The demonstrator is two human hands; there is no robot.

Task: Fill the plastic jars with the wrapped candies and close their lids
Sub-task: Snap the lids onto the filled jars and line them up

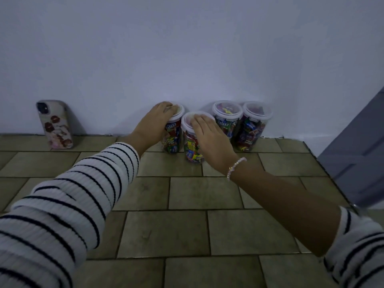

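Note:
Several clear plastic jars full of wrapped candies stand on the tiled floor by the white wall, each with a white-rimmed lid on top. My left hand [156, 119] rests over the lid and upper side of the leftmost jar [173, 140]. My right hand [209, 138] lies flat on the lid of the nearer jar [190, 150] and covers its right side. Two more lidded jars, one [226, 119] and another [252, 129], stand untouched to the right against the wall. No loose candies are in view.
A phone [56, 124] in a patterned case leans upright against the wall at the left. A grey door [357, 159] stands at the right edge. Brown tiles [187, 231] cover the floor between me and the jars.

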